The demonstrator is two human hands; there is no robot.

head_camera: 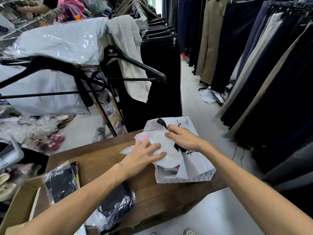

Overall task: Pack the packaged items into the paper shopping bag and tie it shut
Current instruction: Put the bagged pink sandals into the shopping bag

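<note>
Two hands worked at a white paper bag (pixel 194 168) lying on its side at the far right edge of a wooden table (pixel 105 155), its mouth toward the person. The left hand (pixel 144 152) lay flat, fingers spread, pressing a white packaged item (pixel 166 150) down at the bag's mouth, probably to feed it in. The right hand (pixel 183 138) curled over the bag's upper side, fingers gripping the paper near a black ribbon (pixel 161 122), seemingly to hold the mouth open. Both forearms reached forward from below. Two dark packets (pixel 62 182) in clear wrap waited on the table nearer the person, beside a cardboard box (pixel 22 206).
</note>
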